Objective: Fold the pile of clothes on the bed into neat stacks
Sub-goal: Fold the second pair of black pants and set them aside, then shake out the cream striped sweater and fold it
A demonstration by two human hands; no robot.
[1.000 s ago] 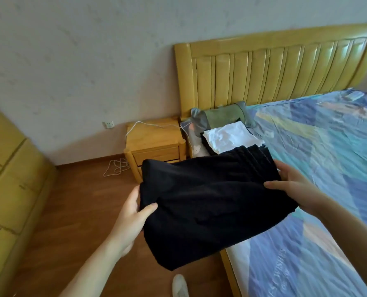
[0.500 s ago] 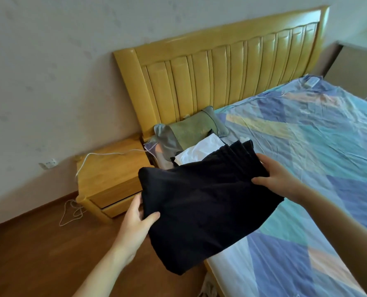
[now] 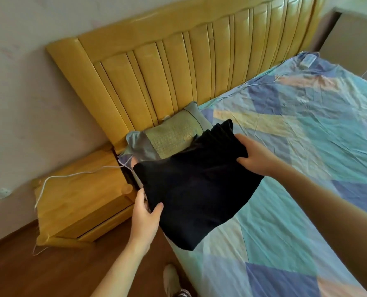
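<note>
Black garment (image 3: 199, 189) — folded, long axis toward headboard (image 3: 178, 67), both hands gripping

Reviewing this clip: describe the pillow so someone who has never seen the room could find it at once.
Start at the yellow wooden headboard and drop to the bed's corner nearest the nightstand. The pillow lies there against the headboard, just beyond the black garment held in both hands. Its olive-green woven face with grey edging sets it apart from the blue patchwork sheet.

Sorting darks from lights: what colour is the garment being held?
Black, plain, no pattern visible. The garment shows in the head view.
</note>
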